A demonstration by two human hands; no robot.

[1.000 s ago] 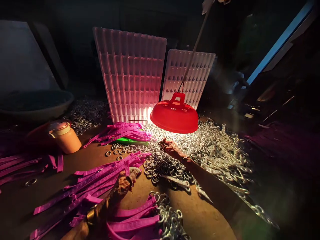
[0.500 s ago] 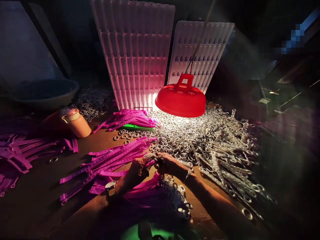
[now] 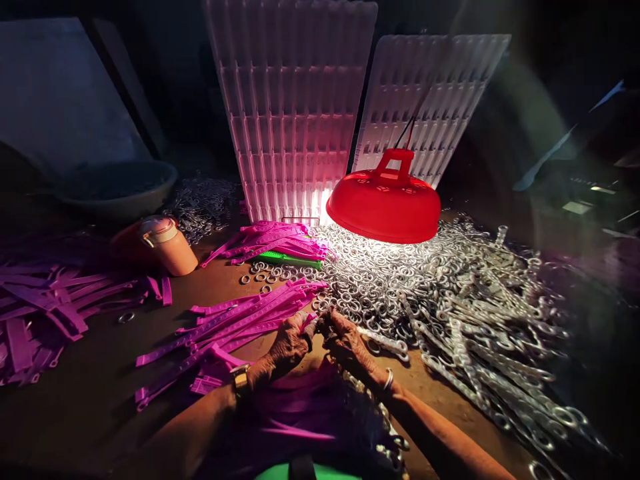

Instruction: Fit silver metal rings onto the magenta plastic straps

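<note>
My left hand (image 3: 289, 345), with a watch on its wrist, is closed on a magenta plastic strip (image 3: 308, 321), whose end shows between thumb and fingers. Close against it, my right hand (image 3: 349, 341) is closed with fingertips pinched; dark wraps cover some fingers, and what they hold is hidden. A silver ring-ended strip (image 3: 387, 345) lies beside the right hand. Left of my hands is a bundle of magenta strips (image 3: 220, 327). More magenta strips (image 3: 300, 407) lie below my hands, in shadow.
A red lamp (image 3: 384, 207) hangs over a heap of silver rings and strips (image 3: 480, 280). Behind stand two ribbed translucent panels (image 3: 295, 100). An orange bottle (image 3: 175, 250), a basin (image 3: 125, 197) and another magenta pile (image 3: 55, 300) are on the left. A green piece (image 3: 290, 259) lies under strips.
The whole view has shifted, so the scene sits further right. My hands stay together at the same spot by the strips, with the fingers slightly re-posed.
</note>
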